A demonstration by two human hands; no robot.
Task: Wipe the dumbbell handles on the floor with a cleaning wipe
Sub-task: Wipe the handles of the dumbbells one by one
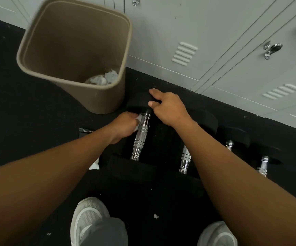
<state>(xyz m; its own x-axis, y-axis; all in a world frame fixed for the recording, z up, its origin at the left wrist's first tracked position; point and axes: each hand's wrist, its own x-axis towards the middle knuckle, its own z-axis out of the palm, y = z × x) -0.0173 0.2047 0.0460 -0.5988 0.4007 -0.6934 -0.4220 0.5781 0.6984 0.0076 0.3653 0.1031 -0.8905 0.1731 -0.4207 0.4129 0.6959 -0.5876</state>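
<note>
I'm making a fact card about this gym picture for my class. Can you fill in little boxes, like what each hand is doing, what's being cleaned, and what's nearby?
Place: black floor beside grey lockers
Left hand: holds a white wipe against the far end of a shiny dumbbell handle
Right hand: rests on that dumbbell's black far weight
Other handles: three more to the right
Bin: tan wastebasket, with crumpled white wipes inside
Feet: two light shoes

Dumbbell handle [140,137] — glossy ridged chrome; heads [138,102] matt black; bin [72,55] — smooth tan plastic
</note>
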